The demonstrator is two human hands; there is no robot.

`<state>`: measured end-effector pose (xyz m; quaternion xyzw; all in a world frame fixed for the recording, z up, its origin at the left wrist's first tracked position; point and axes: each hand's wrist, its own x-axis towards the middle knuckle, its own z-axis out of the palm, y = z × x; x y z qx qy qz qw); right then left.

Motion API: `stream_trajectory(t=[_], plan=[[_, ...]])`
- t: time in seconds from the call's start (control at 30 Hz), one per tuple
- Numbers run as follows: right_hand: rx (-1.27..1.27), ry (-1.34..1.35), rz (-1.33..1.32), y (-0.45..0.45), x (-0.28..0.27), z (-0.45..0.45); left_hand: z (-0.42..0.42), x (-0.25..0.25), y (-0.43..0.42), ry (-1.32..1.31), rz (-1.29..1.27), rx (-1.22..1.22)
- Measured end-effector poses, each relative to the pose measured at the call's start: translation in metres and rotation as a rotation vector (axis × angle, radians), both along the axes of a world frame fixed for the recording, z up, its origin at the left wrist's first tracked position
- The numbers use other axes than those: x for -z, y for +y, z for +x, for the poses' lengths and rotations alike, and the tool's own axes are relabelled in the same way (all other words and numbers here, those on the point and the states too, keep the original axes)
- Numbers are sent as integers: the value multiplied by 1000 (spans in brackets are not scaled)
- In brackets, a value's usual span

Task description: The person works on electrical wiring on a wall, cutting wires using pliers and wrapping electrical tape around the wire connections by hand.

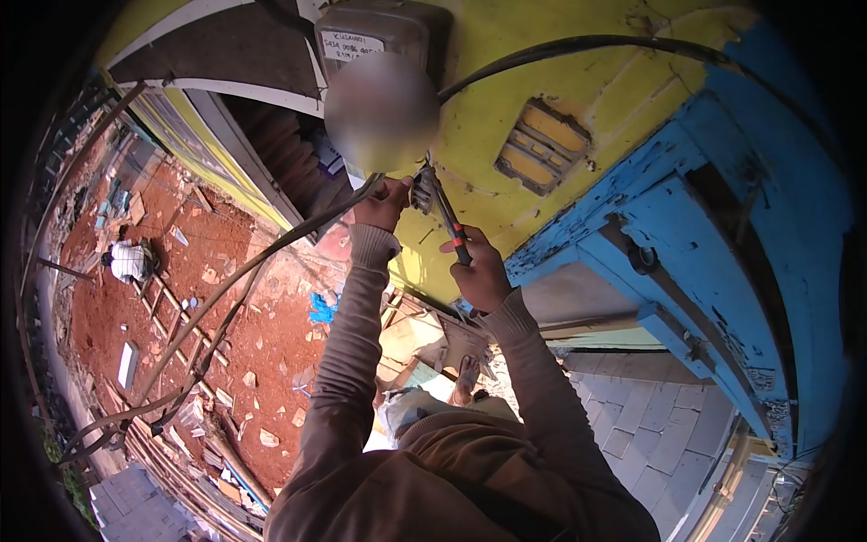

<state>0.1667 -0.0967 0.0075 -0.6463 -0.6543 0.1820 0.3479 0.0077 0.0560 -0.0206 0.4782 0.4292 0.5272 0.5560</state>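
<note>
My left hand (383, 204) is closed at the end of a thick black cable (316, 219), its fingertips pinched close to the wall. My right hand (480, 269) grips pliers (449, 217) with black and red handles. The tool points up and left, its jaws beside a dark ribbed piece (422, 192) just right of my left fingertips. Whether the jaws touch it, I cannot tell. Above both hands is a meter box (384, 23) with a handwritten label (353, 45); a blurred patch covers its lower part.
A slotted vent (544, 144) sits in the yellow wall (492, 113). Another black cable (578, 42) arches right from the box. Blue woodwork (650, 262) stands at right. Below left, a person (133, 260) is near a ladder (181, 316) on rubble-strewn red ground.
</note>
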Motion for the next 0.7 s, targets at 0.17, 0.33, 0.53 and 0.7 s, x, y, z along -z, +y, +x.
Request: stream_trajectory(t=[0.17,0.33,0.53,0.7], plan=[[-45,12,61,-1,12,2,0,-2,-6,3,31,-8],[202,-512,57,-16,-31,-25,0,-1,-4,-10,27,-3],[202,-482,15,-15,-35,-20,0,-4,-5,-12,42,13],[61,-188,-36,-5,-14,7,-2,-9,-7,46,13,36]])
